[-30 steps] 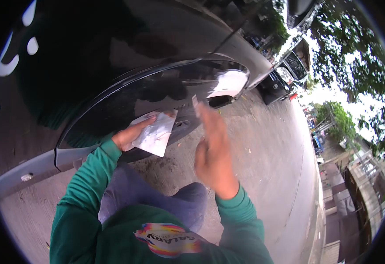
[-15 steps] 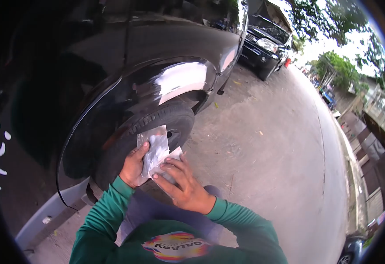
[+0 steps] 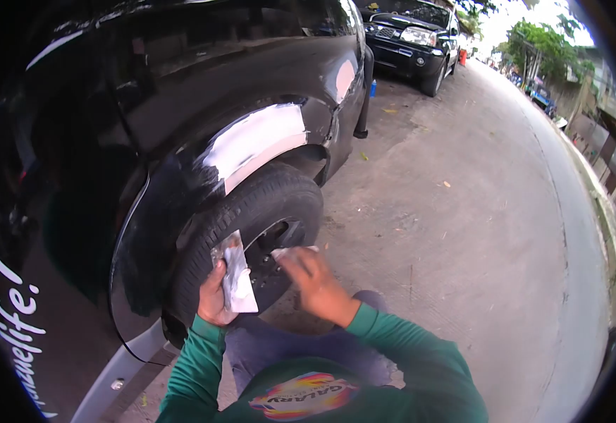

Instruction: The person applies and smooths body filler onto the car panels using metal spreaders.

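My left hand [image 3: 215,296] is closed around the lower left edge of a flat palette plate [image 3: 235,264] smeared with white body filler [image 3: 238,278]. To its right, my right hand [image 3: 316,285] is blurred by motion. It grips a pale, flat filler spreader [image 3: 295,252], of which only the upper edge shows. The two hands are apart, in front of the black car's wheel [image 3: 301,201]. Above the tyre, a broad patch of white filler [image 3: 259,141] covers the wheel arch, rough along its left side.
A smaller pale patch [image 3: 345,81] marks the bodywork near the bumper. Another dark vehicle [image 3: 410,46] is parked beyond, with a blue bottle [image 3: 373,88] on the ground before it. Concrete pavement [image 3: 449,233] stretches along the right.
My right hand has drawn the spreader away from the plate, to the right. The plate is lower and tilted more upright. The view has shifted, showing more lettering on the car.
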Tool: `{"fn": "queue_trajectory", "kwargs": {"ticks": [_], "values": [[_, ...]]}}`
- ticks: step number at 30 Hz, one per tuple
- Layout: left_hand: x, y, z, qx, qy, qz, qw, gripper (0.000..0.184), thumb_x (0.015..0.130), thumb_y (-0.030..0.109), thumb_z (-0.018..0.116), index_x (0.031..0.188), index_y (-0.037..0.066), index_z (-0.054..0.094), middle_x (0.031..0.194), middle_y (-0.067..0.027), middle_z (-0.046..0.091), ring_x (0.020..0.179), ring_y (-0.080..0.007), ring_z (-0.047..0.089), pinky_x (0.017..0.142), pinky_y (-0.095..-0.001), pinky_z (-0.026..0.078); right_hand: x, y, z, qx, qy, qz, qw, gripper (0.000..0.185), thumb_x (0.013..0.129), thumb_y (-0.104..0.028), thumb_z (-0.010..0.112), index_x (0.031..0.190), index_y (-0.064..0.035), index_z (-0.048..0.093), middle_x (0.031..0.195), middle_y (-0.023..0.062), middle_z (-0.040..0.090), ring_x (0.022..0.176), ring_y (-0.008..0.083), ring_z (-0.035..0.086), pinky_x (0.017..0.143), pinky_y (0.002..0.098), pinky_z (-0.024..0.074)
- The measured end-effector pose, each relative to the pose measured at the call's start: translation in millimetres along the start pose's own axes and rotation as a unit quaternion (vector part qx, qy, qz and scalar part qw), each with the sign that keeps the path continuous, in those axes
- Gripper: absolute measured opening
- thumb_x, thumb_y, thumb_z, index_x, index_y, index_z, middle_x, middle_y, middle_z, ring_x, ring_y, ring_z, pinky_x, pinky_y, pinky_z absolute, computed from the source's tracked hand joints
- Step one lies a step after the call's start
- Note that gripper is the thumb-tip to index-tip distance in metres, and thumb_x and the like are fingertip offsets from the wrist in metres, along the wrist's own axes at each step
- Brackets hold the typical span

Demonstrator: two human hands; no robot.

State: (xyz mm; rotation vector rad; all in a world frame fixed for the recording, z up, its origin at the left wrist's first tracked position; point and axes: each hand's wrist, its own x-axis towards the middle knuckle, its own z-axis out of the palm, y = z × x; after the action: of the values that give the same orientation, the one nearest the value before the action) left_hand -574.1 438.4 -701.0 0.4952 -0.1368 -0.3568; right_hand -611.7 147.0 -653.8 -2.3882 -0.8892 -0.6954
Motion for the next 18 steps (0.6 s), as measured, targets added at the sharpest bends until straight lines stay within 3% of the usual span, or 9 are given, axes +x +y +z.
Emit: {"fn": "queue_trajectory", "kwargs": {"ticks": [1,5,8,12,18], "values": [[-6,7,15,0.0,0.015,0.023,1.0,0.043,0.12,0.036,0.063,0.152,0.008,0.068,0.125,-0.0116,0.085,0.107,-0.0235,0.085,0.092,-0.0385,0.071,3,11,-1,0.007,-0.007,0.053,0.999,0.088,0.087,0.01,0.065,0.172,-0.0069,0.049,0.162,0.0256,0.051,0.152,0.0479,0.05,0.132,0.0658,0.0381],[-12,37,-4,0.044,0.054,0.04,0.997,0.042,0.12,0.035,0.062,0.151,0.008,0.069,0.125,-0.0118,0.084,0.108,-0.0248,0.084,0.093,-0.0395,0.071,53,58,-3,0.06,0.237,0.118,0.963,0.089,0.085,0.02,0.054,0.171,0.001,0.045,0.161,0.0312,0.049,0.151,0.0531,0.049,0.129,0.0547,0.0429],[-14,53,-15,0.074,0.043,0.051,0.995,0.051,0.116,0.038,0.07,0.155,0.007,0.066,0.13,-0.0131,0.082,0.114,-0.0272,0.081,0.101,-0.0418,0.066,107,82,-5,0.069,0.342,0.127,0.928,0.089,0.084,0.019,0.055,0.171,0.0013,0.044,0.161,0.0326,0.048,0.15,0.0537,0.048,0.128,0.057,0.0421],[-11,66,-31,0.107,0.045,0.044,0.992,0.053,0.115,0.041,0.071,0.156,0.007,0.065,0.131,-0.0131,0.082,0.116,-0.0269,0.08,0.103,-0.0417,0.064,169,95,10,0.057,0.383,0.164,0.907,0.089,0.086,0.02,0.056,0.171,0.0011,0.042,0.16,0.0319,0.047,0.148,0.0535,0.047,0.127,0.0573,0.0423],[-11,65,-36,0.141,0.092,0.047,0.985,0.054,0.116,0.042,0.07,0.157,0.009,0.064,0.132,-0.0113,0.081,0.117,-0.0261,0.079,0.104,-0.0415,0.063,209,94,33,0.006,0.432,0.128,0.892,0.082,0.086,0.02,0.058,0.166,0.0025,0.048,0.156,0.0297,0.05,0.142,0.0526,0.05,0.125,0.0596,0.0411]]}}
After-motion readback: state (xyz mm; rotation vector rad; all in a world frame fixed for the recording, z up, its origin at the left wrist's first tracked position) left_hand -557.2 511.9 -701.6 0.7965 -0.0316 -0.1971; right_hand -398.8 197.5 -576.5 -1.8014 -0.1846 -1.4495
